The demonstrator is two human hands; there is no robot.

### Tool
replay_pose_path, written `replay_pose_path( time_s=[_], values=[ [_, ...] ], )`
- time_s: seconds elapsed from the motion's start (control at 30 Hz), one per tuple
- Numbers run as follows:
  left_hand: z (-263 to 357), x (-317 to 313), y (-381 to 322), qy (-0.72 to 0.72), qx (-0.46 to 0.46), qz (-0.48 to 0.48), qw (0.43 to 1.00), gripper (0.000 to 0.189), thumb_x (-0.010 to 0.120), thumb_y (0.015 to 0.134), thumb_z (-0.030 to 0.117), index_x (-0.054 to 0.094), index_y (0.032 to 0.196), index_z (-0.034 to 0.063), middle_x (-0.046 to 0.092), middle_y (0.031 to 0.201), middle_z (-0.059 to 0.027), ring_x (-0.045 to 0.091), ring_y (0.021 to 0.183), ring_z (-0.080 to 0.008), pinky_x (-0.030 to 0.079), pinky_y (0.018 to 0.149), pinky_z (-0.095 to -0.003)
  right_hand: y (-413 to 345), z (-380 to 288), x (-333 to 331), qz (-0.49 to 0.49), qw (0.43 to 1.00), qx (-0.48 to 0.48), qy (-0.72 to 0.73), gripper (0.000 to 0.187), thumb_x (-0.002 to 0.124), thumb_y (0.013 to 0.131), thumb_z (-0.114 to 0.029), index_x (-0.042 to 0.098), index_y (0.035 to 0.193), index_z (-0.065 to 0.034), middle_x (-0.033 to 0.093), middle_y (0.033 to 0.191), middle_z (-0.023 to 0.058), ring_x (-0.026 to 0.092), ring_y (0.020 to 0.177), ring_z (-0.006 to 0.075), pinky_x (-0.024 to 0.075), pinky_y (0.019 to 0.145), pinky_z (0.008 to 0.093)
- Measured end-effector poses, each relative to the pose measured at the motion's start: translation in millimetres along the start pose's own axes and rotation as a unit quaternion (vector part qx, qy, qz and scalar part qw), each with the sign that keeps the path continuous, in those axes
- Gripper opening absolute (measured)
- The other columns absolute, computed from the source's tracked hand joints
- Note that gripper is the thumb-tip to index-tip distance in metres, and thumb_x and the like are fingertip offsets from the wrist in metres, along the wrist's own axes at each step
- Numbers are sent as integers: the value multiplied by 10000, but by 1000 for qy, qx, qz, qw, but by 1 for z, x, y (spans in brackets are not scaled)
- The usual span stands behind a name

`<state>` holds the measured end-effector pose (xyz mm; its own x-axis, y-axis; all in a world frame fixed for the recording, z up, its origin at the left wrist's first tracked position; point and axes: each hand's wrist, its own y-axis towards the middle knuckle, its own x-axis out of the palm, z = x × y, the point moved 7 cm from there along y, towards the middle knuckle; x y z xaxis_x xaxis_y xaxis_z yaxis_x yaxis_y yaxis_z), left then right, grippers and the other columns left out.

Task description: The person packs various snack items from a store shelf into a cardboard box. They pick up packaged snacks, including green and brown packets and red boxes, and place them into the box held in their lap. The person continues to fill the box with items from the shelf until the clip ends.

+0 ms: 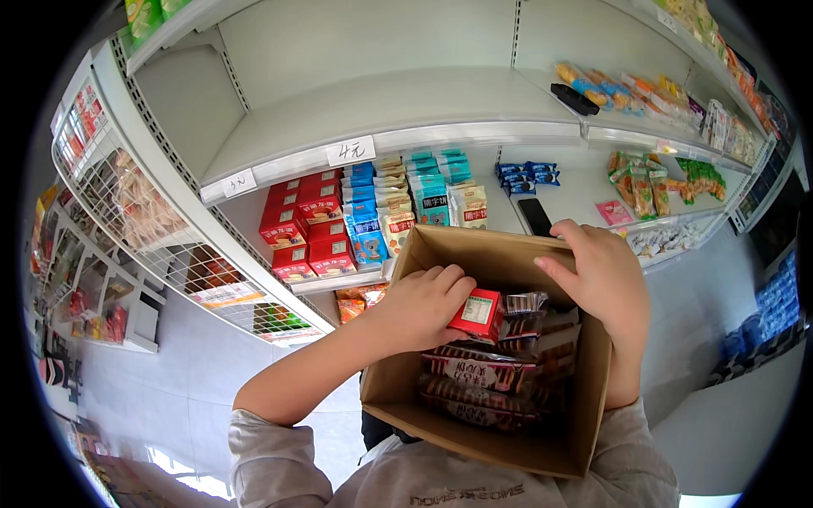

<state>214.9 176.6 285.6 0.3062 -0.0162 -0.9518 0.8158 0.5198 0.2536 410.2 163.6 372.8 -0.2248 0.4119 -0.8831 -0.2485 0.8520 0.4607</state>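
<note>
My left hand (429,308) grips a small red box (477,315) with a white label, over the inside of an open cardboard carton (489,451). The carton stands close against my body and holds several clear packs of dark sandwich biscuits (479,374). My right hand (600,273) rests at the carton's far right rim, thumb and fingers apart around its edge. On the shelf beyond, stacked red boxes (330,256) stand left of blue snack bags (365,235), cream bags (399,228) and teal bags (432,200).
A black phone (535,216) lies on the lower shelf near small blue packets (527,178). The upper shelf (381,101) carries handwritten price tags and, at right, wrapped bread (584,84) beside a black object (574,99). A wire rack (152,209) with packaged goods stands at left.
</note>
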Motion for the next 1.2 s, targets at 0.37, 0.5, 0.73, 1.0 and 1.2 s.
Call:
replay_pose_path(
  time_s=[0.37, 0.5, 0.73, 1.0, 1.2],
  values=[
    [-14, -37, -18, -30, 37, 107, 993, 416, 780, 813, 272, 611, 1135, 69, 635, 1113, -116, 617, 1044, -305, 498, 911, -436, 7, -5, 3, -21, 1000, 22, 4, 376, 733, 842, -374, 606, 999, -57, 639, 750, 143, 629, 735, 364, 470, 661, 471],
    [-95, -70, -45, 110, -50, 273, 954, 99, 712, 792, 58, 641, 861, 58, 653, 877, -96, 631, 873, -320, 501, 801, -434, 6, -3, 2, -22, 999, 23, 11, 372, 733, 843, -369, 608, 1000, -57, 644, 759, 153, 628, 734, 369, 470, 665, 474],
    [-285, -21, -152, 255, -414, 231, 843, 500, 687, 856, 231, 539, 1303, 64, 528, 1402, -159, 460, 1350, -350, 391, 1085, -501, 10, -5, 4, -25, 1000, 8, 15, 376, 735, 840, -368, 597, 994, -54, 641, 752, 153, 627, 721, 366, 474, 645, 471],
    [-320, 17, -185, 339, -455, 49, 822, 581, 740, 819, 266, 476, 1282, 34, 400, 1531, -194, 303, 1469, -382, 269, 1175, -541, 7, -1, 5, -4, 1000, 0, -5, 371, 734, 839, -366, 577, 967, -55, 640, 746, 134, 638, 734, 348, 481, 639, 469],
    [-306, 4, -177, 334, -394, 48, 855, 634, 803, 753, 230, 498, 1278, 44, 526, 1360, -147, 489, 1274, -342, 409, 1062, -454, 10, -4, 7, -2, 1000, -3, -10, 372, 730, 837, -366, 572, 956, -51, 639, 739, 131, 642, 747, 349, 485, 647, 473]
  ],
)
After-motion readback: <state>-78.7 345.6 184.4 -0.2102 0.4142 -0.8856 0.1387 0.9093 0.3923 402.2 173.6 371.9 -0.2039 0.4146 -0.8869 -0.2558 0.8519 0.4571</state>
